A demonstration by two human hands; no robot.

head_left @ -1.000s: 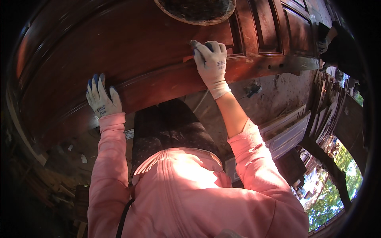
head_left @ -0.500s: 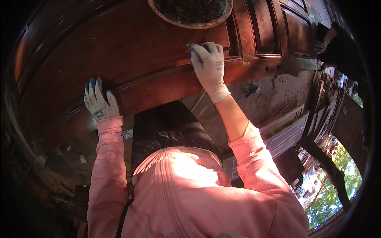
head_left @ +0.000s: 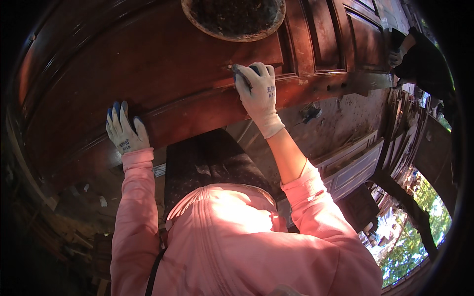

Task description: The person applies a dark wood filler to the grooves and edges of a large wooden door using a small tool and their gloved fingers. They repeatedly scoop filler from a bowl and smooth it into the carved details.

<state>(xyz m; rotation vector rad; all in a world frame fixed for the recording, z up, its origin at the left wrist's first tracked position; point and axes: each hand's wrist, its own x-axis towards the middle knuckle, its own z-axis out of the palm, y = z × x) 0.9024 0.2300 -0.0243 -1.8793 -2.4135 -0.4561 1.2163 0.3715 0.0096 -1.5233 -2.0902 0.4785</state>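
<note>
Workshop setting, dark red-brown carved wooden door panel (head_left: 163, 84) laid across. Left hand (head_left: 124, 130), gloved, flat and released on panel's lower moulding. Right hand (head_left: 257, 91), gloved, clenched around small dark tool (head_left: 242, 75) pressed against panel's middle ridge, below oval recess (head_left: 232, 19).

Dark red-brown wooden door panel (head_left: 163, 84), glossy, moulded edge, lying flat; small dark tool (head_left: 242, 75) pressed against moulding.

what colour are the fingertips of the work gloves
Blue, on white knit gloves; clearest on the left hand in the head view.
</note>
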